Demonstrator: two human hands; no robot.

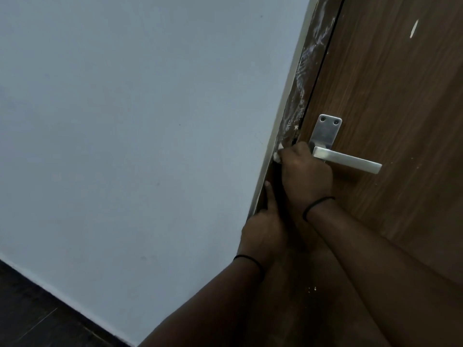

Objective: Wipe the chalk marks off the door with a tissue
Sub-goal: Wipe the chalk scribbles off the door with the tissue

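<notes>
The brown wooden door [390, 91] fills the right side. White chalk smears [304, 68] run along the door frame strip beside it, from the top down to the handle. My right hand [307, 174] is closed around a white tissue [278, 154], pressing it on the frame just left of the handle; only a small bit of tissue shows past the fingers. My left hand [263, 226] rests lower on the frame, one finger stretched up along the edge, holding nothing that I can see.
A silver lever handle [347, 159] on its plate sticks out to the right of my right hand. A white streak [414, 28] marks the door's upper right. The pale wall [137, 121] fills the left; dark floor [37, 316] lies bottom left.
</notes>
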